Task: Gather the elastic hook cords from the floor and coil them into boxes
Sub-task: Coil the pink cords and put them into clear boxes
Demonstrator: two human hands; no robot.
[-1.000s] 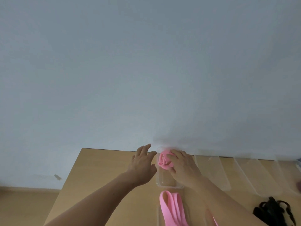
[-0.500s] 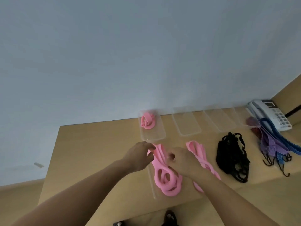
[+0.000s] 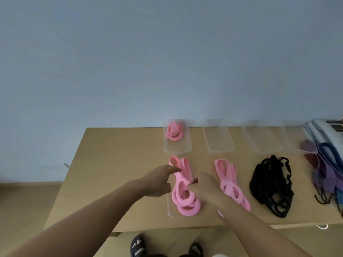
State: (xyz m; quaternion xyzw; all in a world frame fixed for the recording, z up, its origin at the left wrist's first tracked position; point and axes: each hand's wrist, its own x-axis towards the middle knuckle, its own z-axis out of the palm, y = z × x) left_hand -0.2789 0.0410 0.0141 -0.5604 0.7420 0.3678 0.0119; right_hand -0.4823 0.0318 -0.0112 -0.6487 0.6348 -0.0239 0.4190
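Observation:
A coiled pink cord (image 3: pixel 174 133) lies in the far-left clear box (image 3: pixel 177 148) on the wooden table (image 3: pixel 118 164). A loose bundle of pink cords (image 3: pixel 184 199) rests on a clear lid near the front edge. My left hand (image 3: pixel 159 179) touches its upper strands with fingers spread. My right hand (image 3: pixel 203 186) pinches the bundle's middle. A second pink bundle (image 3: pixel 227 175) lies just to the right, partly under my right forearm.
Three empty clear boxes (image 3: pixel 219 138) line the back edge. A black cord pile (image 3: pixel 271 184) and purple and blue hook cords (image 3: pixel 328 173) lie to the right, below a white telephone (image 3: pixel 323 132). My sandalled feet (image 3: pixel 138 245) stand below the table's front edge.
Both hands left the coiled cord in the far box and came back to the near pink bundle. The view has tilted down, showing more of the table.

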